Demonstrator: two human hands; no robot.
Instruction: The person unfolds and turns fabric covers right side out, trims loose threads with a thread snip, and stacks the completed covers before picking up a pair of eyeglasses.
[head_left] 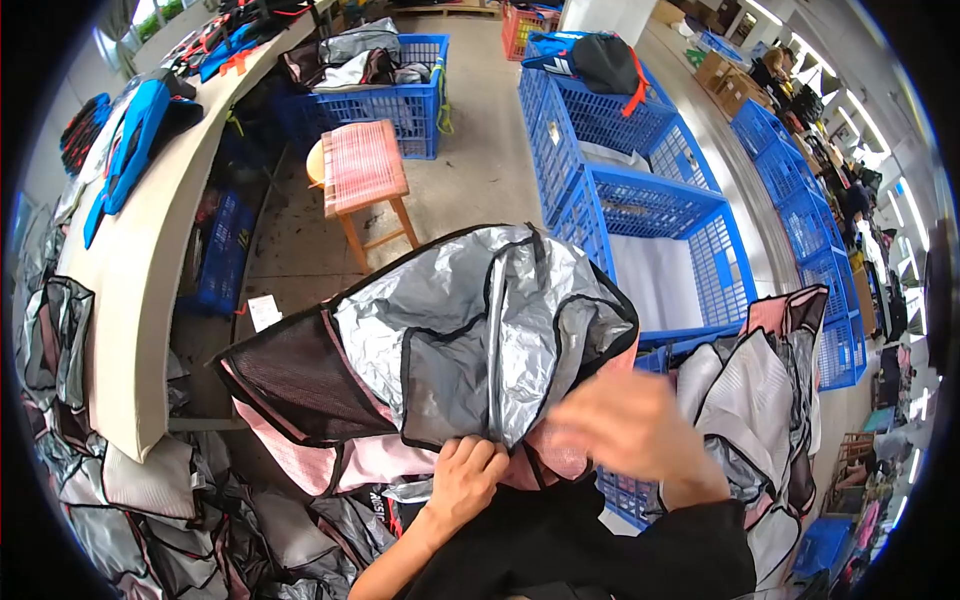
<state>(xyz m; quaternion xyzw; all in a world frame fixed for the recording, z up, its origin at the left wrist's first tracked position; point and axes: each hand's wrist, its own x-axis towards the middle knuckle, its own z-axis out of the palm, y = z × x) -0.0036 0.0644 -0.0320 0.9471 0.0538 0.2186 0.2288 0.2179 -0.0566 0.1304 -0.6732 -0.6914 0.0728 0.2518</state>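
A large sewn piece [450, 350] with crinkled silver lining, dark mesh, pink fabric and black bound edges lies spread over my lap. A silvery strip runs down its middle. At the strip's lower end, my left hand [465, 482] pinches the black edge of the piece. My right hand [630, 425] is raised over the right part of the piece, blurred by motion, so its fingers cannot be made out clearly. More silver, pink and mesh pieces [750, 400] hang to my right, and another heap [170, 530] lies at the lower left.
Blue crates [655, 180] stand at the front right, with a dark and blue bag on top. Ahead are a wooden stool [365, 175] and a filled blue crate [415, 105]. A long table [135, 330] runs along the left. A person [775, 65] is far off at the upper right.
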